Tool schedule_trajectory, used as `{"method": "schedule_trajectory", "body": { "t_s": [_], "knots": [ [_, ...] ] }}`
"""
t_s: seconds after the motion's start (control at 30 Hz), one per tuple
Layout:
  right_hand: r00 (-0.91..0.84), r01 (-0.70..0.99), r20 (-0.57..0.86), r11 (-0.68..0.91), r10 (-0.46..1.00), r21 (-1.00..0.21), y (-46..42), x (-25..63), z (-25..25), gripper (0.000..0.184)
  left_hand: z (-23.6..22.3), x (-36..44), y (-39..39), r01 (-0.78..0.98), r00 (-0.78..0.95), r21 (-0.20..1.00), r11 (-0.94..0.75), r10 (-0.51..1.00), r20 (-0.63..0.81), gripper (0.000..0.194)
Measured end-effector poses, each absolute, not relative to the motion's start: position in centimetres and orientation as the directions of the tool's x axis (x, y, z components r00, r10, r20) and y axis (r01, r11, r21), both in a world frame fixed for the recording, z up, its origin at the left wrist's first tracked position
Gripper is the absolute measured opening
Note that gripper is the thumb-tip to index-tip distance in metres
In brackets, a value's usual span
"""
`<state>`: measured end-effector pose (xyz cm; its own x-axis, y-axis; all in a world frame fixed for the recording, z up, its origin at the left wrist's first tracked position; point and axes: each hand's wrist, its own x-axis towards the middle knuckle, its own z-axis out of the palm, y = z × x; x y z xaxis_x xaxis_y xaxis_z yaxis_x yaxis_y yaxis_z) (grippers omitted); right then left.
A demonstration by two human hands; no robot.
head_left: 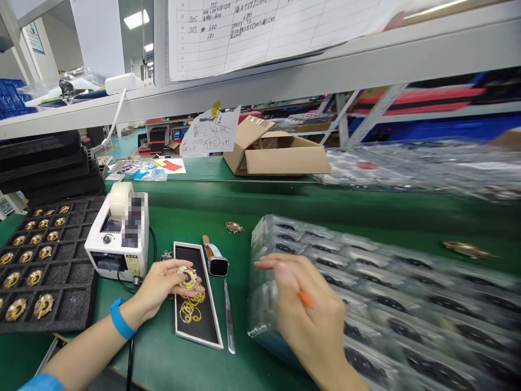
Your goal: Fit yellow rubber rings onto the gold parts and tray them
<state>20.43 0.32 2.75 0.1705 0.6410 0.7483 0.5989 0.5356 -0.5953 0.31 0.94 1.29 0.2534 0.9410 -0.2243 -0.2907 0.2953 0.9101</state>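
Observation:
My left hand (163,285) is closed on a round gold-and-silver watch case (187,277), held between thumb and fingers. Below it, a white-rimmed black tray (209,328) holds several thin yellow rings (190,312). My right hand (307,312) is blurred and curled above the left end of the stacked clear plastic trays (260,304). Something small and orange (304,298) shows between its fingers; the rest of it is hidden. Black round pieces (388,303) sit in the clear trays' pockets. Steel tweezers (229,320) lie beside the white-rimmed tray.
A black foam tray (77,279) with several watch cases stands at left, next to a tape dispenser (134,220). A smartwatch (218,265) and loose watch case (234,227) lie mid-bench. Behind are a cardboard box (288,161) and an overhead shelf beam (366,54).

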Motion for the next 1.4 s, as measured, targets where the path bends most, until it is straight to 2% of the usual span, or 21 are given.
{"method": "schedule_trajectory", "body": {
  "t_s": [0.07,0.13,0.2,0.27,0.33,0.43,0.53,0.67,0.8,0.87,1.03,1.23,1.3,1.4],
  "knots": [
    [0.271,0.408,0.709,0.590,0.651,-0.697,0.0,20.4,3.1,0.039,1.5,0.4,0.8,-0.300,0.249,0.910,0.286,0.944,-0.215,0.042],
    [0.286,0.205,0.646,0.614,0.707,-0.762,-0.5,20.1,3.3,0.045,1.8,0.5,0.6,-0.304,0.243,0.912,0.274,0.948,-0.204,0.046],
    [0.187,0.068,0.582,0.581,0.791,-0.811,-1.0,19.5,3.3,0.050,2.1,0.5,0.4,-0.304,0.236,0.917,0.260,0.953,-0.192,0.045],
    [0.053,0.023,0.539,0.539,0.841,-0.842,-1.5,18.7,3.2,0.053,2.4,0.6,0.4,-0.301,0.228,0.921,0.246,0.957,-0.181,0.040],
    [-0.048,0.051,0.529,0.531,0.847,-0.846,-1.9,18.0,3.0,0.046,2.5,0.6,0.3,-0.296,0.209,0.927,0.229,0.963,-0.171,0.038],
    [-0.124,0.168,0.534,0.548,0.836,-0.819,-2.2,17.1,2.6,0.026,2.8,0.6,0.2,-0.282,0.179,0.936,0.212,0.970,-0.166,0.040],
    [-0.170,0.261,0.591,0.615,0.788,-0.744,-2.3,16.6,2.0,0.014,2.9,0.6,0.0,-0.293,0.186,0.933,0.210,0.969,-0.160,0.040],
    [-0.186,0.323,0.681,0.699,0.708,-0.638,-2.1,16.6,1.6,0.014,2.9,0.6,-0.3,-0.309,0.206,0.936,0.169,0.973,-0.108,0.034],
    [-0.144,0.365,0.656,0.656,0.741,-0.660,-1.9,16.9,1.8,0.010,2.8,0.5,-0.2,-0.298,0.202,0.948,0.116,0.978,-0.057,0.033],
    [-0.154,0.357,0.664,0.667,0.732,-0.654,-1.9,16.9,1.8,0.010,2.7,0.5,-0.2,-0.315,0.199,0.943,0.109,0.979,-0.046,0.032],
    [-0.174,0.309,0.779,0.785,0.602,-0.538,-2.1,16.3,1.5,0.013,2.6,0.5,-0.3,-0.367,0.215,0.925,0.100,0.976,-0.020,0.031],
    [-0.188,0.264,0.768,0.785,0.612,-0.561,-2.2,16.1,1.2,0.017,2.8,0.3,-0.4,-0.409,0.255,0.902,0.137,0.966,-0.031,0.031],
    [-0.254,0.228,0.797,0.835,0.548,-0.501,-1.9,16.3,1.1,0.022,2.9,0.2,-0.4,-0.416,0.252,0.898,0.142,0.967,-0.036,0.030],
    [-0.362,0.241,0.840,0.911,0.405,-0.335,-1.5,16.5,1.1,0.027,3.2,0.2,-0.3,-0.418,0.237,0.896,0.150,0.970,-0.052,0.030]
  ]
}}
